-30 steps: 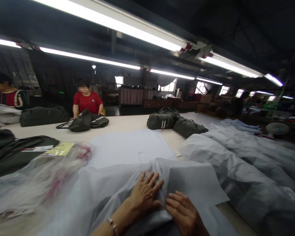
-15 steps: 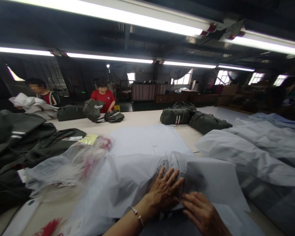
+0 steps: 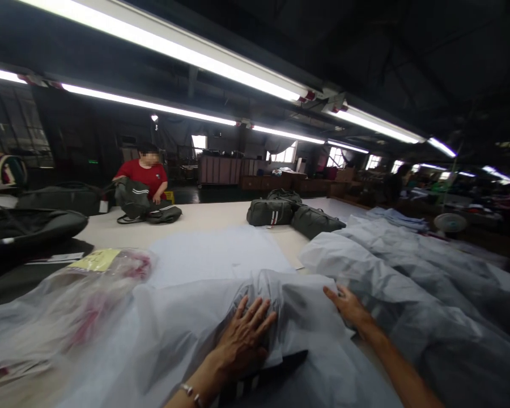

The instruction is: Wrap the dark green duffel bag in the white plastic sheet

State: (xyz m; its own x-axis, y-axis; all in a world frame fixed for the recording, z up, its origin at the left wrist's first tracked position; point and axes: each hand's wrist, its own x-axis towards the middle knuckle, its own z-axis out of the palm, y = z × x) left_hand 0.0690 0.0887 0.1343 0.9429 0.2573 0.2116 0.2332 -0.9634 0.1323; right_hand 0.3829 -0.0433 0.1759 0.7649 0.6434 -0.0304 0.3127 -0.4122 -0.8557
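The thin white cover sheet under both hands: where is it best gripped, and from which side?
Probably pinch the white cover sheet at its free right edge, by the right hand, coming from the right: the left hand presses its bunched middle flat.

Both hands rest on the wrapped bag [image 3: 255, 317], duffels [image 3: 295, 214] behind it.

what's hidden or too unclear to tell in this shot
Head view only:
- Dark bag under the left hand: mostly hidden by the pale wrapping sheet.
- Right hand: fingertips blurred against the sheet, grip unclear.
- Clear plastic bag, left: blurred; red contents and yellow label unreadable.
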